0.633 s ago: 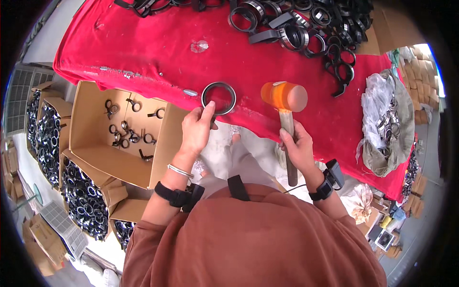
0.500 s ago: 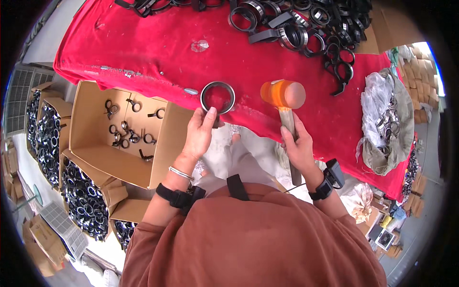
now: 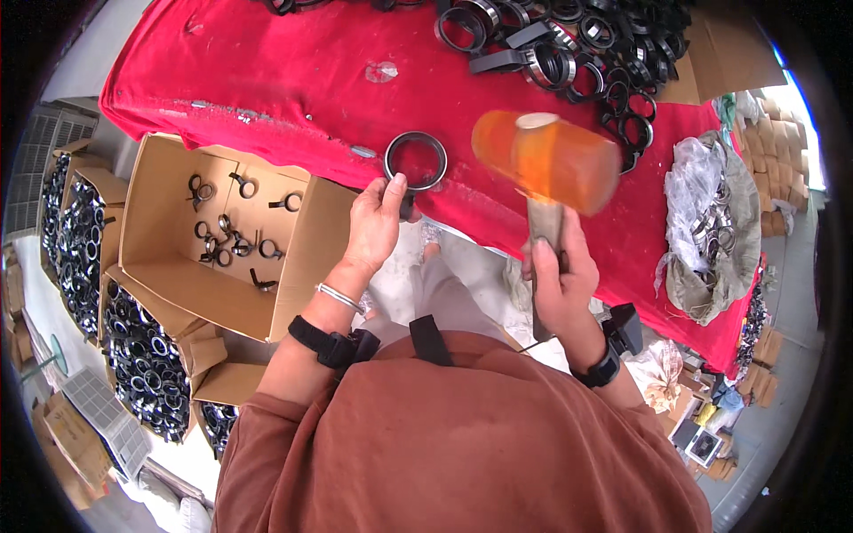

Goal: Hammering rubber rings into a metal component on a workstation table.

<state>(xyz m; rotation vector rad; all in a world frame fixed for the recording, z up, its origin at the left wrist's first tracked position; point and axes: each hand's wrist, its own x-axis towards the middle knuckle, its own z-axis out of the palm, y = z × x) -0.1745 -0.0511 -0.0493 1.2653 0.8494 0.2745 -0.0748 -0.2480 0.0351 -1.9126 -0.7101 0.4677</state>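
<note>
Red cloth covers the table (image 3: 293,80), which runs across the top of the head view and bends with the fisheye rim. Much here is hard to read: the orange mallet head (image 3: 546,160) is smeared by motion blur, so its edges and exact tilt cannot be made out, and its handle is mostly hidden inside the right hand (image 3: 555,280). The heap of dark metal clamps (image 3: 577,44) at the far edge is cut off by the top of the picture. The lower part of the small piece under the left thumb is hidden by the fingers.

The left hand (image 3: 373,226) reaches up from a rust-coloured sleeve, wrist bent, thumb and fingers pinched on the near rim of a dark metal ring (image 3: 415,160) that lies flat on the cloth at the table's near edge. The right hand is clenched around the mallet handle, forearm rising from the lower edge, the head raised above the cloth just right of the ring and apart from it. An open cardboard box (image 3: 169,275) holding a few clamps sits below the table to the left. A grey bag of parts (image 3: 711,222) lies at the right.
</note>
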